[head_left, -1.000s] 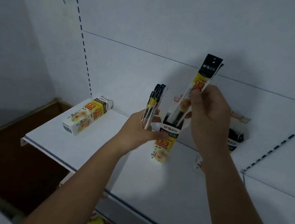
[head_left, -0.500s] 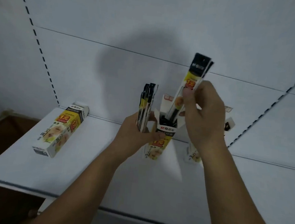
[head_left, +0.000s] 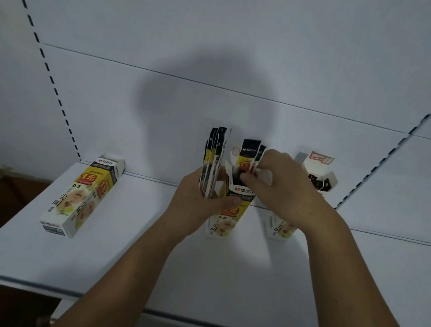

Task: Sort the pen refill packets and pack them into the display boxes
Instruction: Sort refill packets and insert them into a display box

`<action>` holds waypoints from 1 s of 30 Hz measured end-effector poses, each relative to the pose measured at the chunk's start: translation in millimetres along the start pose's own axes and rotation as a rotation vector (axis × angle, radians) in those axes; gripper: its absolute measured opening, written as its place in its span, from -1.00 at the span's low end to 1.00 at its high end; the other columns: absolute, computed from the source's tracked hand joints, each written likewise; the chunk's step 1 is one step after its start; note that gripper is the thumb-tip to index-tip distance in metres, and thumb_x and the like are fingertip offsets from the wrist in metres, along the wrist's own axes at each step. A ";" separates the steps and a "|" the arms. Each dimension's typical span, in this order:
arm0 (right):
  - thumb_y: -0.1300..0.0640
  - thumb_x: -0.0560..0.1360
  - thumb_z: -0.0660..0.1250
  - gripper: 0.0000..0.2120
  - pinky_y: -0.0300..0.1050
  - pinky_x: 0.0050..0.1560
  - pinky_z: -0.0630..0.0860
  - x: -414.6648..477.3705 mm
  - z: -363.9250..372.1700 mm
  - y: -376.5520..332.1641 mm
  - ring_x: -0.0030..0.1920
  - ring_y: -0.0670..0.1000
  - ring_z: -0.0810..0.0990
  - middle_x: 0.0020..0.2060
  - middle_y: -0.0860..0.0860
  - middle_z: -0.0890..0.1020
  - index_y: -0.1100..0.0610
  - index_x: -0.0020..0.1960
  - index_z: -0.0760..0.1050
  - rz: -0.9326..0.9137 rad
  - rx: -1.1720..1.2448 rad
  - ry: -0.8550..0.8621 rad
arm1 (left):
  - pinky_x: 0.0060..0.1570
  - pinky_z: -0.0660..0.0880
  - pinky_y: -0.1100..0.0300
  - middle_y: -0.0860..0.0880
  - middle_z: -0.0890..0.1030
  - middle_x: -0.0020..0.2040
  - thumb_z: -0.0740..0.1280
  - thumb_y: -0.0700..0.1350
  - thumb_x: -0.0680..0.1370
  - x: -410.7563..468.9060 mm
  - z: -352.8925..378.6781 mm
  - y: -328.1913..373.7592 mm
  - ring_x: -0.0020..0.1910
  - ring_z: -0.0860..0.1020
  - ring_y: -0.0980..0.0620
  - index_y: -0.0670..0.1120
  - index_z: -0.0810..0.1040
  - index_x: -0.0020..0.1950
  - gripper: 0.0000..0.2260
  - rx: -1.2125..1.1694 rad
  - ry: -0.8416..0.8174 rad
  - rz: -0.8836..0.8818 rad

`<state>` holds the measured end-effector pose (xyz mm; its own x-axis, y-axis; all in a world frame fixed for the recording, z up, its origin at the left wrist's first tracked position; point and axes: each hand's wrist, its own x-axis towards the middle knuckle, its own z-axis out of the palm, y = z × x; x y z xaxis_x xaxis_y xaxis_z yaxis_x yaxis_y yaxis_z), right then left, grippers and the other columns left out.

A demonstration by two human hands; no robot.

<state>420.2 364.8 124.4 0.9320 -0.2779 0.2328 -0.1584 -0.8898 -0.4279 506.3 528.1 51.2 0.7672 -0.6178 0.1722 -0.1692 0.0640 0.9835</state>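
Observation:
An open yellow-and-white display box (head_left: 227, 217) stands upright on the white shelf (head_left: 125, 246). My left hand (head_left: 195, 203) steadies it while gripping a bundle of black-topped refill packets (head_left: 213, 160) held upright beside it. My right hand (head_left: 282, 184) pinches refill packets (head_left: 248, 153) that sit mostly inside the box, only their black tops showing. A second open box (head_left: 316, 176) with dark packets inside stands to the right, partly hidden by my right wrist.
A closed display box (head_left: 83, 196) lies flat on the shelf at the left. The white back panel (head_left: 217, 60) has slotted uprights at left and right. The shelf's front edge runs across the bottom, with dark floor beyond its left end.
My right hand has pushed its packets down into the middle box, from sticking high above it to nearly inside. The left hand has stayed at the box with its bundle.

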 end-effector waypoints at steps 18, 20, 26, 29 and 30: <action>-0.08 0.63 0.29 -0.78 -0.20 0.07 0.43 3.9 -1.6 -0.7 -0.05 -0.26 0.53 -0.18 -0.31 0.67 -0.13 -0.04 0.70 -0.107 0.097 0.143 | -0.39 0.46 0.40 0.20 0.64 -0.36 0.60 -0.24 0.45 2.6 -5.2 -1.6 -0.46 0.50 0.23 -0.17 0.62 0.17 -0.66 0.069 0.018 0.022; -0.12 0.65 0.25 -0.73 0.13 0.18 0.51 1.5 3.9 -0.9 -0.03 -0.15 0.61 -0.17 -0.27 0.70 -0.12 -0.02 0.71 -0.100 0.054 0.069 | -0.38 0.46 0.40 0.22 0.64 -0.35 0.60 -0.22 0.45 2.9 -4.8 -2.8 -0.46 0.50 0.22 -0.08 0.62 0.15 -0.68 0.076 0.024 0.033; 0.02 0.65 0.31 -0.81 -0.24 -0.02 0.36 -9.3 8.1 -3.4 -0.08 -0.16 0.47 -0.23 -0.40 0.57 -0.06 -0.05 0.69 -0.067 0.182 0.273 | -0.23 0.50 0.21 0.17 0.59 -0.15 0.41 0.15 0.59 -1.1 -19.2 -8.0 -0.29 0.51 0.13 0.08 0.51 0.35 -0.63 -0.031 0.036 -0.035; 0.05 0.64 0.34 -0.83 -0.47 -0.14 0.31 -17.8 11.5 -12.8 -0.11 -0.16 0.50 -0.18 -0.29 0.61 -0.09 -0.10 0.62 -0.078 0.232 0.371 | -0.32 0.41 0.16 -0.01 0.52 -0.19 0.30 0.14 0.60 -2.5 -35.0 -10.8 -0.31 0.43 0.04 -0.04 0.54 0.33 -0.62 -0.278 0.052 -0.114; 0.06 0.64 0.34 -0.82 -0.45 -0.18 0.33 -21.3 13.0 -17.4 -0.14 -0.13 0.53 -0.21 -0.24 0.62 -0.09 -0.12 0.61 -0.098 0.263 0.390 | -0.35 0.38 0.17 -0.08 0.50 -0.15 0.28 0.11 0.60 -4.2 -40.6 -10.3 -0.33 0.41 0.03 -0.06 0.57 0.31 -0.63 -0.318 0.055 -0.114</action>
<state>407.3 391.0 115.5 0.7390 -0.3565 0.5717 0.0590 -0.8110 -0.5820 530.0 561.9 42.6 0.8037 -0.5925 0.0544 0.1143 0.2435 0.9631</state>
